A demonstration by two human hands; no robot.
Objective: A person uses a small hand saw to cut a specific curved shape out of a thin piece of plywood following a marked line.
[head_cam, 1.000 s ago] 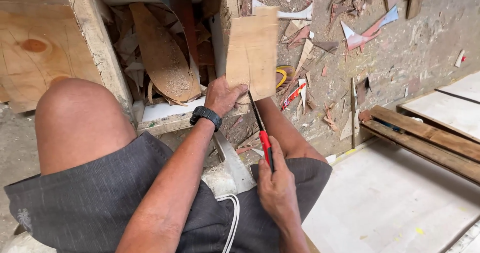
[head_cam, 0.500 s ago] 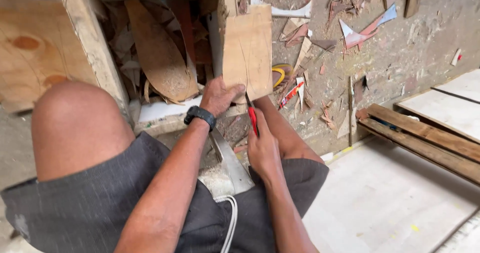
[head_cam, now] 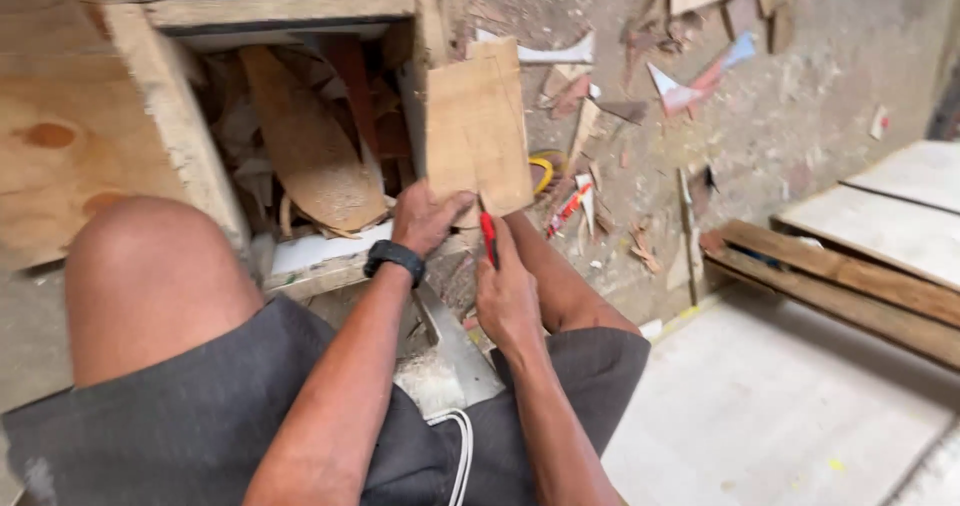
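While left hand (head_cam: pixel 425 216) grips plywood piece (head_cam: pixel 478 126), red-handled tool (head_cam: pixel 489 240) meets lower edge.

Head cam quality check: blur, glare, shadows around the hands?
Head view: soft daylight, no glare. Left hand on the plywood piece and right hand with the red-handled tool are fairly sharp; the tool's tip is too small to resolve. Inside of the wooden box is shadowed. Mild wide-angle stretch at the edges.

No packages, labels, signs or screens anywhere here, honestly. Nothing printed, nothing boxed up for sale, no display of any kind. What's in view is bare wood and scrap lying on a dusty floor.
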